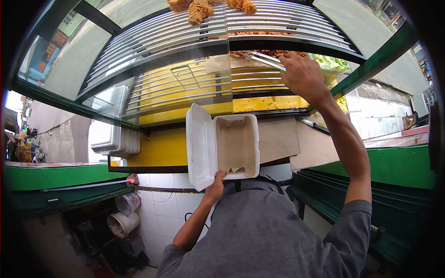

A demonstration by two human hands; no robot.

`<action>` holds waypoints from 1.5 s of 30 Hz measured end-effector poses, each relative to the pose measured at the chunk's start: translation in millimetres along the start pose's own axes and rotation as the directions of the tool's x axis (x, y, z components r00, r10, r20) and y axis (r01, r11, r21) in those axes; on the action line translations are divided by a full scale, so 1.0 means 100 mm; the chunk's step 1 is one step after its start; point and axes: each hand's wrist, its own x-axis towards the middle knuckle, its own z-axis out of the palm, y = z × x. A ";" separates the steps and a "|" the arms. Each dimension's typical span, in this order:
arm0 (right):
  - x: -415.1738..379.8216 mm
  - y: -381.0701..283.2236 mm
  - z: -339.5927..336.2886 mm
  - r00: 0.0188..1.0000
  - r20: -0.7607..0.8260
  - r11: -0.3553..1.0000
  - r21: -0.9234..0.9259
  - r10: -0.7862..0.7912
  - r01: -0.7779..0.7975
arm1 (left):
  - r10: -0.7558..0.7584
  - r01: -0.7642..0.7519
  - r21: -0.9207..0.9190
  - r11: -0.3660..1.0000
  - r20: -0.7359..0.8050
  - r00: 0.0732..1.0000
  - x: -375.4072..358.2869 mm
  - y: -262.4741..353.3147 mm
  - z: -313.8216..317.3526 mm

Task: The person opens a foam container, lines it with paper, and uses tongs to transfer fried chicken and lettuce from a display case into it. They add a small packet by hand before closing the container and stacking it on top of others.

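One large display case [46,99] with slatted racks fills the far side of the yellow counter [162,155], breaded fried pieces [200,11] lying on its top rack and smaller browned pieces [259,34] on the level below. A stack of white foam boxes [104,139] stands at the counter's left end. At the middle of the near edge, close to the person's body, an open foam box [237,143] faces up, its lid [200,147] laid back to the left and its base lined with brown paper. Clear plastic at the case's right side holds leafy greens [330,61]; below the counter's left end are two buckets [123,224], their contents too dark to make out. Brown sheets [278,136] lie right of the box, with a knife [314,124] at their far side, its handle reaching towards the right forearm. The left hand [214,187] grips the box's near wall beside the hinge, thumb on the rim, other fingers mostly out of sight. The right hand [303,76] is closed around metal tongs [266,61], whose tips reach the browned pieces; whether they pinch one cannot be told. Case glass ends left of the tongs, leaving an open side where the right arm enters.
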 end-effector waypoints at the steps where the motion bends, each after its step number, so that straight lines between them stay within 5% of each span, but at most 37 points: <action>1: -0.05 0.02 -0.03 1.000 -0.005 0.999 0.043 0.005 -0.005 | -0.019 0.019 0.019 1.000 0.009 1.000 0.00 0.04 0.00; 10: -0.38 0.12 -0.03 0.983 -0.182 0.999 -0.036 -0.029 0.023 | 0.020 -0.029 0.077 0.997 0.116 0.993 0.02 -0.10 0.04; 12: -0.25 0.11 0.07 0.983 -0.170 0.991 -0.127 -0.074 0.052 | -0.071 0.059 0.104 0.993 0.110 0.991 0.06 -0.11 0.04; 21: -0.15 -0.03 0.04 0.984 -0.152 0.982 -0.181 -0.087 0.059 | -0.031 0.025 0.050 0.998 0.112 0.993 0.02 -0.07 0.06; 24: -0.55 0.04 -0.30 0.997 -0.075 1.000 -0.017 -0.008 0.007 | -0.041 0.043 -0.032 0.999 0.067 0.997 -0.01 -0.03 0.10; 27: -1.03 0.20 -0.69 0.997 -0.072 0.987 0.158 -0.013 0.024 | 0.105 -0.117 0.117 0.986 0.104 0.989 -0.10 0.12 0.08; 29: -1.30 0.27 -0.90 0.998 0.061 0.961 0.276 0.013 -0.029 | 0.062 -0.073 0.115 0.991 0.096 0.994 -0.13 0.23 0.10; 32: -1.55 0.32 -0.96 0.967 0.239 0.934 0.358 -0.089 -0.002 | 0.077 -0.083 0.066 0.994 0.084 0.993 -0.14 0.20 0.13; 34: -1.59 0.28 -0.84 0.947 0.201 0.921 0.351 -0.249 0.168 | 0.123 -0.130 0.086 0.988 0.075 0.990 -0.16 0.22 0.17; 36: -1.57 0.23 -0.84 0.933 0.240 0.916 0.363 -0.267 0.169 | 0.181 -0.189 0.171 0.967 0.064 0.981 -0.21 0.29 0.19; 39: -1.51 0.24 -0.90 0.960 0.230 0.922 0.383 -0.157 0.059 | -0.063 0.062 0.009 0.998 0.089 0.994 -0.12 0.22 0.17; 42: -1.30 0.16 -0.75 0.998 0.062 0.939 0.342 0.010 -0.031 | -0.045 0.049 -0.058 0.997 0.080 0.996 -0.07 0.14 0.19; 45: -0.89 0.04 -0.51 0.995 0.012 0.993 0.072 0.097 -0.098 | -0.062 0.064 -0.020 0.998 0.092 0.994 -0.08 0.14 0.16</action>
